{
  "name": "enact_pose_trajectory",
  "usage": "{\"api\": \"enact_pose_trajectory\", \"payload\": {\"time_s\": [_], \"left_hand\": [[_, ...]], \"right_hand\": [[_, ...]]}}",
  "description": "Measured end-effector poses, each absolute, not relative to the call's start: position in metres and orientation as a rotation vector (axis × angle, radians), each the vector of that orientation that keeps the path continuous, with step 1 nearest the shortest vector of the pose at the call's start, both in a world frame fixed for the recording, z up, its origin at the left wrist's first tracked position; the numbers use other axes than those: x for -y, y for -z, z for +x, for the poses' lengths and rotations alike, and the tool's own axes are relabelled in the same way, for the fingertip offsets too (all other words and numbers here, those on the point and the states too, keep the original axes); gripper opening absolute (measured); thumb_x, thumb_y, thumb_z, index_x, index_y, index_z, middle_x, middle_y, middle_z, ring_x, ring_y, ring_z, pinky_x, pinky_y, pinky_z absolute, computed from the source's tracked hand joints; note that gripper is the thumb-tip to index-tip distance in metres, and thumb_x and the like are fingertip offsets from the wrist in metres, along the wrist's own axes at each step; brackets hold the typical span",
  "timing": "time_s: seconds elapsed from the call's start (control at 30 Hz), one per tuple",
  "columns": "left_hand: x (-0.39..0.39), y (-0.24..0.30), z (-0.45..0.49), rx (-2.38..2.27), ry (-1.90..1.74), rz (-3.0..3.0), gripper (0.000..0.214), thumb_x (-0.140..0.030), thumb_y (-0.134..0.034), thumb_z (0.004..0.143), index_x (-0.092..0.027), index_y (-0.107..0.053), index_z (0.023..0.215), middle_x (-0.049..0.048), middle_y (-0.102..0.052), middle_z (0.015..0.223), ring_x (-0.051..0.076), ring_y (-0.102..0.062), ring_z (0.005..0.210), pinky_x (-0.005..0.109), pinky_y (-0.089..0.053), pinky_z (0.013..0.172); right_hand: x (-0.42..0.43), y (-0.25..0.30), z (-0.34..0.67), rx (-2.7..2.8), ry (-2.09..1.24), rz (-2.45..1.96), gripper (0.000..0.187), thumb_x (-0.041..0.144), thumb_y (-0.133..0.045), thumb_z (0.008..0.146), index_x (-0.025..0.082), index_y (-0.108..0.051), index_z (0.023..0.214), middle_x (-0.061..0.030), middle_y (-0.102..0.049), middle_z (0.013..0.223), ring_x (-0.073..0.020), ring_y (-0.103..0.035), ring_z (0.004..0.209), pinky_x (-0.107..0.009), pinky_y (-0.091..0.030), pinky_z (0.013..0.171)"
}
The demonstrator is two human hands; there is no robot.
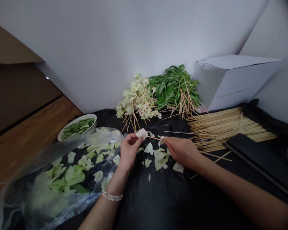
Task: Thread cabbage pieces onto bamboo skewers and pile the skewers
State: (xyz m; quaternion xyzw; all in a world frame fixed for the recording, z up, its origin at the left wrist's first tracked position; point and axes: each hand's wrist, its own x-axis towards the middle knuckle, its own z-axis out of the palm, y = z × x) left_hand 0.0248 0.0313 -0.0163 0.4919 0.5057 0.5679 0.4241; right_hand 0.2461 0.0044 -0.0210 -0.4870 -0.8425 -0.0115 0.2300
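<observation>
Between thumb and fingers, my left hand [131, 148] pinches pale cabbage pieces [142, 133] at one end of a wooden skewer [153, 137]. My right hand [182, 151] is closed around the skewer's other side, where another cabbage piece [162, 140] pokes out at the fingertips. Loose cabbage leaves [159, 158] lie on the black plastic sheet [153, 198] below my hands. To the left, a clear plastic bag [29, 179] holds more torn cabbage leaves [71, 177].
At the back lie skewered cabbage [139, 92] and skewered leafy greens [170, 84]. Bare skewers [220, 127] spread at the right near a dark flat case [261, 166] and a white box [235, 80]. A white bowl [95, 120] of cut green pieces stands at the left.
</observation>
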Motion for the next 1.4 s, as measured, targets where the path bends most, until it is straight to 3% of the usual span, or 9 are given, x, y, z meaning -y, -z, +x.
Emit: {"api": "enact_pose_trajectory", "payload": {"time_s": [0.6,0.8,0.93,1.07,1.2,1.4], "left_hand": [[-0.015,0.021,0.051,-1.14,-1.265,1.325,0.016,-0.026,-0.08,0.066,-0.018,-0.072,0.078,0.0019,-0.075,0.077,0.015,-0.068,0.07,0.026,-0.053,0.07],[-0.024,0.017,0.032,-1.318,-1.267,1.475,0.027,-0.042,-0.059,0.086,-0.017,-0.07,0.085,0.0056,-0.074,0.082,0.018,-0.067,0.075,0.029,-0.052,0.069],[-0.031,0.02,0.018,-1.55,-1.155,1.743,0.018,-0.032,-0.062,0.083,-0.019,-0.072,0.09,0.0046,-0.073,0.082,0.018,-0.063,0.069,0.029,-0.048,0.066],[-0.033,0.026,0.013,-1.611,-0.917,2.078,0.016,-0.03,-0.066,0.08,-0.021,-0.074,0.091,0.0062,-0.072,0.088,0.021,-0.063,0.076,0.034,-0.047,0.072],[-0.032,0.029,0.015,-1.622,-0.776,2.21,0.009,-0.029,-0.073,0.074,-0.022,-0.074,0.08,0.0062,-0.071,0.086,0.024,-0.062,0.084,0.038,-0.045,0.079],[-0.031,0.021,0.018,-1.624,-0.975,1.906,0.015,-0.032,-0.067,0.078,-0.02,-0.064,0.071,0.0003,-0.064,0.066,0.015,-0.055,0.06,0.028,-0.041,0.06]], "right_hand": [[-0.001,0.023,0.238,2.362,0.116,-1.35,0.022,0.015,-0.041,0.09,0.018,-0.063,0.093,-0.0034,-0.068,0.077,-0.0136,-0.058,0.061,-0.029,-0.024,0.053],[-0.006,0.023,0.247,2.332,0.09,-1.389,0.025,0.015,-0.039,0.092,0.019,-0.063,0.098,-0.0042,-0.07,0.083,-0.0141,-0.061,0.069,-0.027,-0.028,0.055],[-0.009,0.022,0.25,2.3,0.094,-1.395,0.026,0.017,-0.038,0.095,0.019,-0.063,0.1,-0.0046,-0.071,0.086,-0.0148,-0.063,0.074,-0.027,-0.032,0.057],[-0.009,0.021,0.251,2.281,0.109,-1.394,0.026,0.019,-0.037,0.096,0.019,-0.063,0.098,-0.0046,-0.071,0.087,-0.0154,-0.064,0.074,-0.028,-0.034,0.058],[-0.009,0.021,0.251,2.284,0.092,-1.407,0.026,0.02,-0.036,0.097,0.018,-0.063,0.097,-0.0055,-0.071,0.087,-0.0163,-0.065,0.076,-0.028,-0.036,0.06],[-0.008,0.02,0.25,2.273,0.102,-1.394,0.028,0.021,-0.037,0.097,0.019,-0.064,0.102,-0.0056,-0.072,0.091,-0.0159,-0.066,0.077,-0.027,-0.038,0.061]]}}
